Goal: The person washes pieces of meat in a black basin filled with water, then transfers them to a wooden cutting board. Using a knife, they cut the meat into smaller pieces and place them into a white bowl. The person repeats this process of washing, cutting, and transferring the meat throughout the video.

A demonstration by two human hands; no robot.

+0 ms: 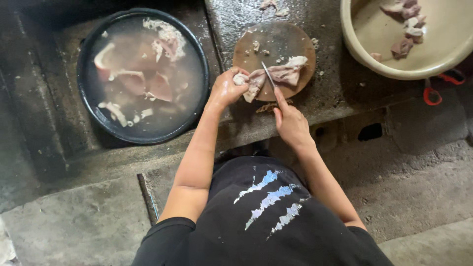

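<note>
At the far left a round black basin (143, 76) sits on the wet grey stone surface (340, 83), filled with cloudy water in which pale and pink pieces of meat (160, 86) lie submerged; just right of it the left hand (225, 88) reaches forward from a bare forearm, its fingers curled tight around the near end of a pale strip of raw meat (276, 76), pinning it against a round wooden chopping board (274, 54); the strip stretches across the lower half of the board, from the left hand toward the board's right edge; small scraps of meat lie scattered on the bare upper part of the board; the right hand (290, 123) comes in from below, closed about the handle of a thin knife (268, 75), the index finger stretched along its back, the blade resting on the meat near its middle; how firmly the remaining fingers clench cannot be told, since they are turned away; further right, red-handled scissors (433, 91) lie on the stone just under the rim of a large cream bowl (379, 61), which holds a few trimmed pinkish pieces (406, 27) at its upper part
</note>
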